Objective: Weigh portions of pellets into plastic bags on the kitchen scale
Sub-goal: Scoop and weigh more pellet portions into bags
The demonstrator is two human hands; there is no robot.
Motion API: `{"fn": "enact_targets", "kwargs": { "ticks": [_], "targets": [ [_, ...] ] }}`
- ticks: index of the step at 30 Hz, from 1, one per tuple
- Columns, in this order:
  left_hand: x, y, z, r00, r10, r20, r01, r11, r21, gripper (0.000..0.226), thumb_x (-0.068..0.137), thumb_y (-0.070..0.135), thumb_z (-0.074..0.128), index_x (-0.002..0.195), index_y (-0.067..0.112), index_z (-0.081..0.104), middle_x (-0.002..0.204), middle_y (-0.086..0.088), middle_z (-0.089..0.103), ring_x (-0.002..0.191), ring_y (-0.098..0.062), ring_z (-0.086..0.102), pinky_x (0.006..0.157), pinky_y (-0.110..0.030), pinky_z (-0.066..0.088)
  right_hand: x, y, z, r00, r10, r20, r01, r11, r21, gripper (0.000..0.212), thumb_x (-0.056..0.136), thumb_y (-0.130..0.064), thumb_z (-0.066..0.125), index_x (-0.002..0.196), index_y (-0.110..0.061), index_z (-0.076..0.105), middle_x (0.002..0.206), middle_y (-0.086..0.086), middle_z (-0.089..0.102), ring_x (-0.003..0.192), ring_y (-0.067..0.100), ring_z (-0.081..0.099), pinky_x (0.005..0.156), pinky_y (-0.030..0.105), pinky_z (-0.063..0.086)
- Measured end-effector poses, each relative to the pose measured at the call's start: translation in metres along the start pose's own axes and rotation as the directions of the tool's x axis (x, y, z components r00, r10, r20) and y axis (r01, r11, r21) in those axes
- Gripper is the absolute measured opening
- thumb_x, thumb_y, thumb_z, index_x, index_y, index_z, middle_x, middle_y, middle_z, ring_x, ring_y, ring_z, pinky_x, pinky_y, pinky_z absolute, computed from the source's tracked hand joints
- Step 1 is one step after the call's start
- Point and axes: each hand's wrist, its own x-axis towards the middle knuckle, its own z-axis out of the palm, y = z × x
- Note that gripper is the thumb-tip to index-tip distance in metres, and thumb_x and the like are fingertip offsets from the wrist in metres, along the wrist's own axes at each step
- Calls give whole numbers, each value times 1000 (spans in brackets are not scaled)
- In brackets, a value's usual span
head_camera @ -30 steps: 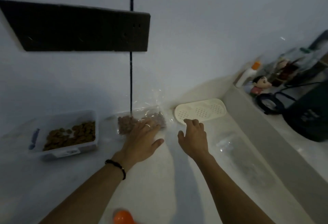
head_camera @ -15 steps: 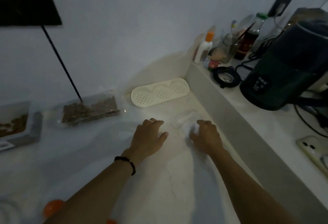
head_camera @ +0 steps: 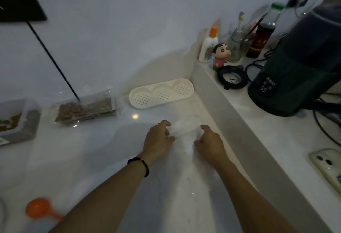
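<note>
**Empty bag between both hands, filled bag off to the left**

Pale counter runs dim from the wall toward me, and on it, close to the raised ledge point(head_camera: 217, 103) on my right, lies the clear empty plastic bag point(head_camera: 184, 131). It sits between my hands, its long axis running roughly away from me toward the wall. My left hand point(head_camera: 158, 140) has curled fingers pinching its left edge; my right hand point(head_camera: 210, 144) grips the right edge the same way. Both are equally near, so I judge either can lift it.

Leftward and farther back, the filled bag of pellets point(head_camera: 86, 109) lies flat against the wall, with the pellet container point(head_camera: 18, 122) beyond it at the frame's left edge. The cream perforated tray point(head_camera: 162, 92) rests just past the empty bag. I cannot see the scale.

Open counter lies to my left and toward me; only the orange scoop point(head_camera: 38, 208) sits there, well apart. The ledge hems my right hand, so I reckon the bag should travel leftward.
</note>
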Motion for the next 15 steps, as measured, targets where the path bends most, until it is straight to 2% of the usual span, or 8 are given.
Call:
{"fn": "enact_targets", "kwargs": {
  "ticks": [3, 5, 8, 10, 12, 15],
  "targets": [
    [0, 5, -7, 998, -66, -22, 62, 988, -139, 46, 85, 20, 71, 126, 19, 50, 88, 3, 59, 83, -13, 60, 77, -24, 49, -1, -2, -8, 996, 24, -88, -5, 977, 213, 38, 91, -11, 58, 129, -10, 54, 81, 3, 65, 88, 24, 64, 77, 24, 45],
    [-1, 10, -13, 992, -117, -44, 101, 958, -268, 48, 85, 19, 71, 127, 19, 48, 87, 2, 60, 82, -12, 61, 74, -23, 48, -2, -7, -14, 993, 49, -111, -4, 928, 372, 30, 92, -6, 55, 121, -9, 58, 75, 1, 66, 76, 17, 66, 73, 27, 51],
    [-6, 22, -26, 984, -174, -45, 130, 864, -487, 48, 86, 9, 68, 129, 11, 47, 86, -5, 65, 80, -19, 67, 73, -27, 53, -6, -19, -22, 996, 40, -84, 19, 801, 598, 31, 90, 5, 50, 119, -4, 57, 68, 3, 68, 69, 16, 69, 76, 36, 59],
    [-14, 32, -40, 987, -162, -16, 126, 820, -558, 36, 88, 0, 61, 122, 9, 53, 88, -8, 68, 70, -19, 69, 65, -23, 54, -13, -31, -26, 1000, -8, -15, 16, 778, 627, 35, 88, -1, 59, 122, -11, 53, 74, 5, 71, 68, 15, 70, 73, 32, 59],
    [-24, 36, -59, 993, -114, 14, 104, 840, -533, 27, 90, -2, 57, 113, 10, 57, 88, -7, 70, 63, -17, 69, 56, -19, 50, -19, -46, -30, 999, -49, 8, 34, 799, 600, 48, 86, -16, 69, 129, -18, 48, 87, 6, 71, 72, 14, 70, 69, 26, 58],
    [-41, 29, -94, 997, -29, 74, 59, 893, -447, 19, 90, 0, 58, 105, 11, 59, 83, -4, 71, 59, -18, 67, 53, -20, 47, -29, -73, -36, 997, -74, -15, 66, 770, 635, 54, 83, -33, 72, 130, -23, 47, 103, 3, 65, 84, 15, 68, 71, 27, 58]
  ]
}}
